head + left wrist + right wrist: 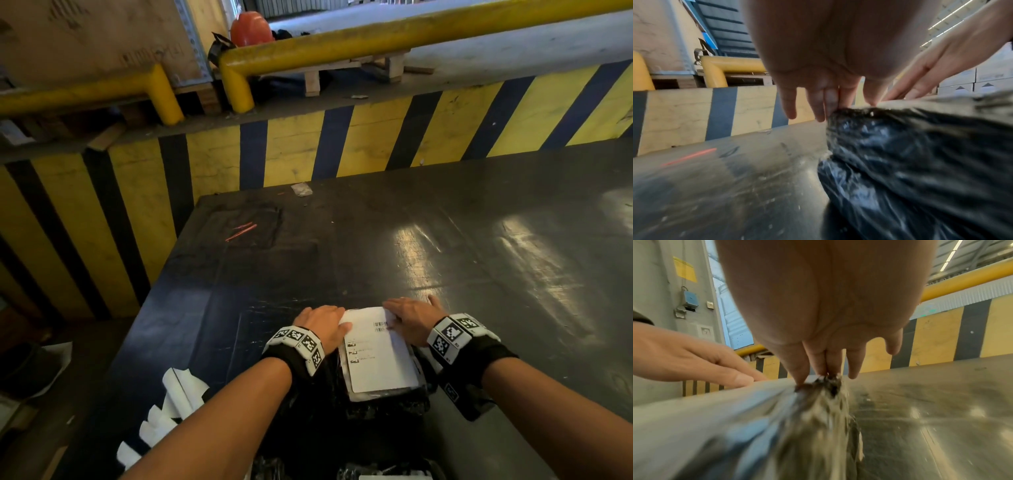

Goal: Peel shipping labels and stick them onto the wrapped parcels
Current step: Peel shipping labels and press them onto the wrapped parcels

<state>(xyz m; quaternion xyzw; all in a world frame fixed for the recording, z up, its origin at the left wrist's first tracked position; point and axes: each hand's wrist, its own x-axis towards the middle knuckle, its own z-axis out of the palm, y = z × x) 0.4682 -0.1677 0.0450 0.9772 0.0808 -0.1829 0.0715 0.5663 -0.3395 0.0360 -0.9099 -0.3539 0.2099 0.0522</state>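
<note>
A parcel wrapped in black plastic [387, 406] [910, 162] lies on the dark table [445, 246] near its front edge. A white shipping label [376, 353] with a barcode lies flat on top of it. My left hand [325, 325] [818, 100] presses the label's far left corner with straight fingers. My right hand [411, 318] [828, 361] presses the far right corner, fingers flat over the barcode. Both hands' fingertips reach past the parcel's far edge.
White backing sheets [171, 404] lie at the table's front left edge. More black-wrapped parcels [376, 471] show at the bottom. Red strips [241, 231] and a scrap [301, 189] lie further back. A yellow-and-black striped barrier [308, 150] and yellow rails [376, 34] stand behind.
</note>
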